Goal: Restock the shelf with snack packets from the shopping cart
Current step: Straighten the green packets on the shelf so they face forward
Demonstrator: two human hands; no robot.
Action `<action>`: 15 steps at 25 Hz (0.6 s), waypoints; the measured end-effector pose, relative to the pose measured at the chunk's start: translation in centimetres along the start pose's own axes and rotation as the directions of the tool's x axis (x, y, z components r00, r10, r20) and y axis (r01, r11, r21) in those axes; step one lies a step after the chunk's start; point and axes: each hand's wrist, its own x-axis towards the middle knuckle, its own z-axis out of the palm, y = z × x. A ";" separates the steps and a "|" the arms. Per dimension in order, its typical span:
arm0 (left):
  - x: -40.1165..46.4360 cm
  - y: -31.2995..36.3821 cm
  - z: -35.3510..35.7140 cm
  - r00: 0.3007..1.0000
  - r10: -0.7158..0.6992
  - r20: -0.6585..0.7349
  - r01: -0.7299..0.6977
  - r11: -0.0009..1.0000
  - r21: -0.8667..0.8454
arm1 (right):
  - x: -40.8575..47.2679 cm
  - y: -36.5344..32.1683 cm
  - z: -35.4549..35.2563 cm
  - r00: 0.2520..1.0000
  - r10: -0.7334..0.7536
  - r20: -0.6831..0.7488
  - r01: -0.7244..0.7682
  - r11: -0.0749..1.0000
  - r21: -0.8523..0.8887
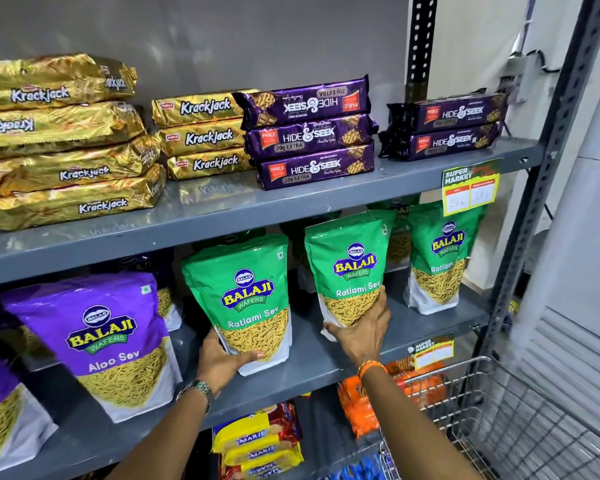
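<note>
Two green Ratlami Sev pouches stand upright on the grey middle shelf [326, 355]. My left hand [222, 362] grips the bottom left corner of the left green pouch [243, 292]. My right hand [364, 330] holds the lower front of the middle green pouch [350, 268]. A third green pouch [444, 254] stands at the right with more behind it. The wire shopping cart [520, 420] sits at the lower right; its inside is mostly hidden from view.
Purple Aloo Sev pouches [101, 341] fill the shelf's left. The upper shelf [222, 213] carries gold Krackjack packs [63, 140] and purple Hide & Seek packs [309, 133]. Below lie Marie biscuit packs [257, 441] and orange packets [357, 407]. A steel upright [548, 140] bounds the right side.
</note>
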 end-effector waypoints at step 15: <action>0.0 -0.2 -0.1 0.998 -0.056 -0.009 0.056 0.998 -0.010 | -0.3 -0.5 0.0 0.999 0.039 -0.016 -0.038 0.999 0.020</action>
